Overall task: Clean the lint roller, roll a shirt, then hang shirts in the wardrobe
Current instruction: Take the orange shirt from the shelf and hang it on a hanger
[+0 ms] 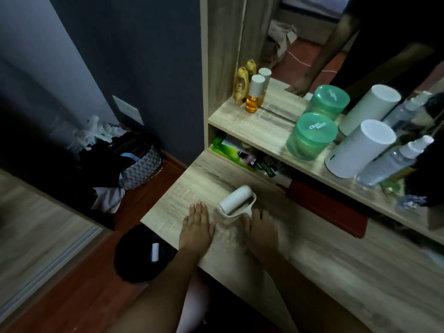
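On the wooden desk (pixel 312 260), near its left end: a white lint roller (pixel 236 200), lying flat, drum pointing away toward the shelf, handle toward the near edge. Over that handle, the right hand (pixel 260 233), thumb and fingertips touching the white frame just behind the drum; clasped round the handle or merely resting on it, cannot tell through the blur. Just left of the roller, the left hand (pixel 197 224), palm down on the desk top, fingers straight and together, gripping nothing, not touching the roller.

Below the desk's left corner, on the reddish floor: a black bin (pixel 134 260), with a small white roll (pixel 155 252) inside. Farther left, against the dark wall, a patterned laundry basket (pixel 144 169) heaped with dark and white clothes.

Behind the roller, under the raised shelf (pixel 240 123): a green packet (pixel 225 150) and, to the right, a red box (pixel 326 205).

On the shelf, from left to right: a gold bottle (pixel 240 86), an amber bottle (pixel 254 94) with a white cap, a green jar (pixel 312 135) with a lid, a tall white cylinder (pixel 360 147), a clear spray bottle (pixel 394 159). Behind them, a mirror (pixel 312 56), doubling the bottles and the jar and showing a dark-clad person's arm.
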